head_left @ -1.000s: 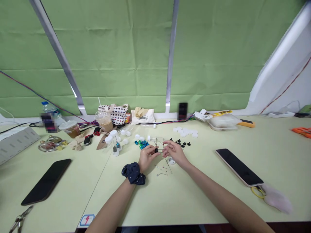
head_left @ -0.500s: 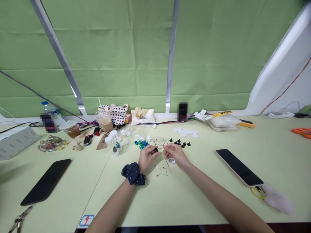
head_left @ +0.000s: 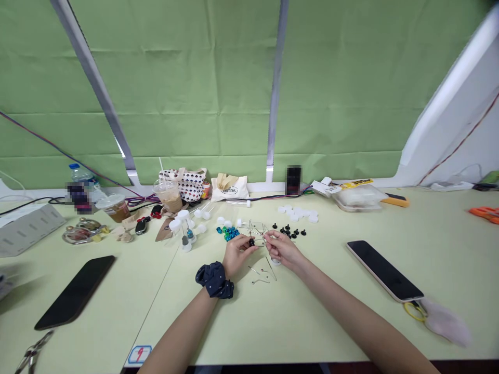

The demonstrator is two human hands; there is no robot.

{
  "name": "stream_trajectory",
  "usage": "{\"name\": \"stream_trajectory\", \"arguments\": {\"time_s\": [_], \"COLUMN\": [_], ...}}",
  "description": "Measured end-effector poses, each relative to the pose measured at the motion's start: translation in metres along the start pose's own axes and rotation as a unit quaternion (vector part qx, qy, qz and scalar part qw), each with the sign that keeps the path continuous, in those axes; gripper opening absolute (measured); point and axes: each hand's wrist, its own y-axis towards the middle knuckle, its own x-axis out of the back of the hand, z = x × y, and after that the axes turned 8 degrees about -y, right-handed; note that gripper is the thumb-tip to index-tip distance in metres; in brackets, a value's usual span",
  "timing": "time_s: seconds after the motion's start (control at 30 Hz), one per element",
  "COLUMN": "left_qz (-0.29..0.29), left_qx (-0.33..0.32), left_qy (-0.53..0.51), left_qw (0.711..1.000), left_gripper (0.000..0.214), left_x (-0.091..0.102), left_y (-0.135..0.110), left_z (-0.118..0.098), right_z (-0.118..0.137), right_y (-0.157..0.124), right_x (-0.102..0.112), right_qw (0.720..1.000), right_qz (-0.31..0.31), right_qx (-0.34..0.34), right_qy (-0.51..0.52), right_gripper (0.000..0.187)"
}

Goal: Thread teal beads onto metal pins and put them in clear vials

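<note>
My left hand (head_left: 235,255), with a dark dotted scrunchie (head_left: 214,279) at the wrist, pinches a small shiny black knob-like piece (head_left: 251,242) from which thin metal wires rise. Just to its right, my right hand (head_left: 286,250) has its fingertips pressed together on a thin wire (head_left: 264,233); its far end is too fine to follow. Several bent wire pieces (head_left: 260,281) lie on the table below the hands. Partly under my right hand is a white round piece (head_left: 276,262). Blue and green shiny pieces (head_left: 229,233) lie behind my left hand, and black pieces (head_left: 288,229) beyond my right.
White caps (head_left: 298,213) lie farther back. Clear tubes with white caps (head_left: 186,244) stand at left, near drink cups (head_left: 170,196). A dark phone (head_left: 76,291) lies left, another phone (head_left: 384,270) right. A plastic box (head_left: 358,197) and orange scissors (head_left: 483,212) are at far right.
My right hand has shifted slightly at the wires, covering more of the white round piece. My left hand keeps its pinch. Something blurred now shows at the far left edge.
</note>
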Motion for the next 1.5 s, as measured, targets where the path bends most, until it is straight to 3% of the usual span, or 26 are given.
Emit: {"name": "stream_trajectory", "arguments": {"time_s": [0.2, 0.37, 0.47, 0.57, 0.63, 0.8, 1.03, 1.13, 1.3, 1.43, 1.5], "left_qz": [-0.007, -0.004, 0.012, 0.018, 0.015, 0.028, 0.055, 0.065, 0.062, 0.062, 0.047], "left_qx": [0.033, 0.051, 0.062, 0.071, 0.075, 0.091, 0.104, 0.098, 0.078, 0.074, 0.074], "left_qy": [-0.047, -0.083, -0.100, -0.121, -0.134, -0.162, -0.169, -0.164, -0.143, -0.136, -0.138], "left_qw": [0.998, 0.995, 0.993, 0.990, 0.988, 0.982, 0.979, 0.979, 0.985, 0.986, 0.987], "left_gripper": [0.034, 0.031, 0.031, 0.033, 0.034, 0.038, 0.036, 0.034, 0.035, 0.034, 0.034], "left_x": [-0.003, -0.004, -0.004, -0.004, -0.004, -0.005, -0.005, -0.005, -0.004, -0.004, -0.004], "left_y": [0.000, 0.000, 0.000, 0.000, 0.000, -0.001, -0.002, -0.002, -0.001, -0.001, 0.000], "left_z": [-0.001, -0.005, -0.007, -0.007, -0.007, -0.008, -0.011, -0.012, -0.012, -0.011, -0.008], "right_z": [0.002, 0.001, -0.004, -0.009, -0.011, -0.008, -0.004, -0.006, -0.008, -0.008, -0.007], "right_y": [-0.001, -0.003, -0.002, 0.000, 0.001, 0.003, 0.007, 0.007, 0.006, 0.005, 0.003], "right_x": [-0.004, -0.005, -0.003, 0.001, 0.005, 0.014, 0.018, 0.018, 0.018, 0.017, 0.014], "right_qw": [0.997, 0.994, 0.987, 0.963, 0.928, 0.794, 0.653, 0.615, 0.621, 0.648, 0.676], "right_qz": [0.033, 0.046, 0.008, -0.055, -0.085, -0.116, -0.113, -0.121, -0.124, -0.127, -0.125], "right_qx": [0.053, 0.101, 0.144, 0.200, 0.250, 0.380, 0.419, 0.427, 0.427, 0.419, 0.403], "right_qy": [0.051, 0.009, -0.064, -0.169, -0.262, -0.461, -0.620, -0.652, -0.645, -0.623, -0.604], "right_gripper": [0.035, 0.034, 0.032, 0.029, 0.027, 0.024, 0.031, 0.032, 0.031, 0.029, 0.028]}}
